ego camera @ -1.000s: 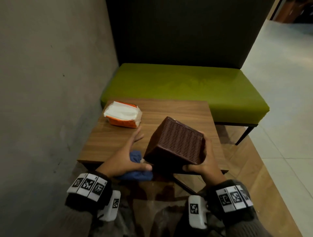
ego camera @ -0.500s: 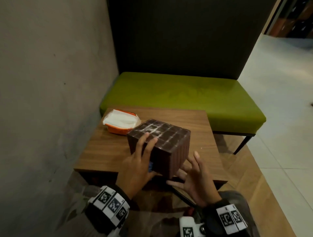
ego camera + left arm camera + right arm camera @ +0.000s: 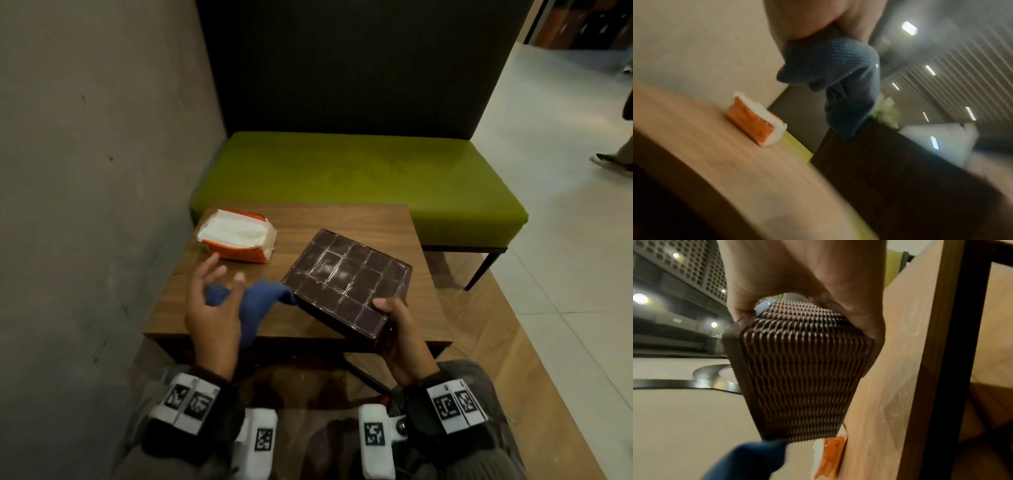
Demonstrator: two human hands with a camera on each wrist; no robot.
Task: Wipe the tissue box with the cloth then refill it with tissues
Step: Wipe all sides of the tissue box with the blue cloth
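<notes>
The dark brown woven tissue box (image 3: pixel 346 284) is tilted above the table's near edge, its gridded face up and smeared with white dust. My right hand (image 3: pixel 394 318) grips its near right corner, thumb on the gridded face and fingers underneath; the right wrist view shows the woven side (image 3: pixel 803 369) in that grip. My left hand (image 3: pixel 219 291) hovers left of the box and holds the blue cloth (image 3: pixel 257 305), which hangs from it (image 3: pixel 838 81) and touches the box's left edge. The orange tissue pack (image 3: pixel 239 236) lies at the table's far left, white tissues showing.
The small wooden table (image 3: pixel 342 222) stands against a grey wall (image 3: pixel 85 205) on the left. A green bench (image 3: pixel 359 178) with a dark backrest runs behind it. At the right, tiled floor with a passer-by's shoe (image 3: pixel 613 164).
The box has gone from resting on the table under both hands to tilted, gridded face up, in my right hand alone. My left hand has drawn away to the left with the cloth.
</notes>
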